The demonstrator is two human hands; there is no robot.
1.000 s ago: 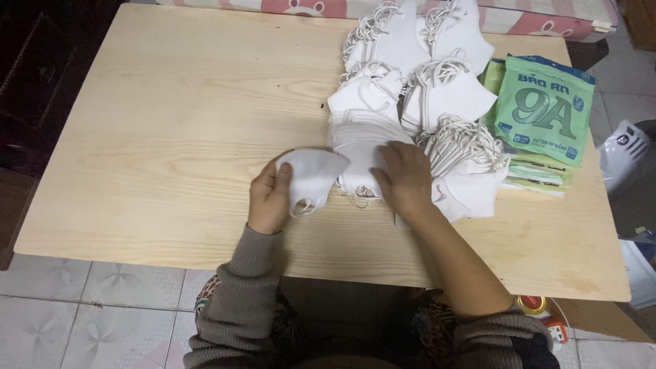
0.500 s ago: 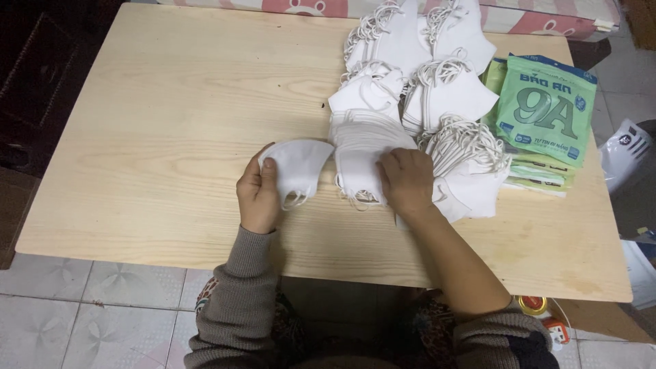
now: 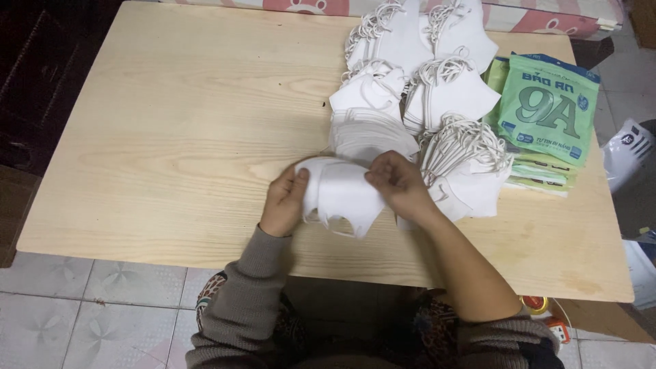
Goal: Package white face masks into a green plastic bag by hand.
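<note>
Mask, white and folded, sits between my hands just above the table near its front edge. My left hand pinches its left edge, thumb on top, and my right hand grips the right edge, so it stays flat and spread. Behind my knuckles lie mask piles, close for reaching, with green packets to their right.

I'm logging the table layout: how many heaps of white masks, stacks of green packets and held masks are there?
Heaps of white masks: 5
Stacks of green packets: 1
White masks held by left hand and right hand: 1
Total: 7
</note>
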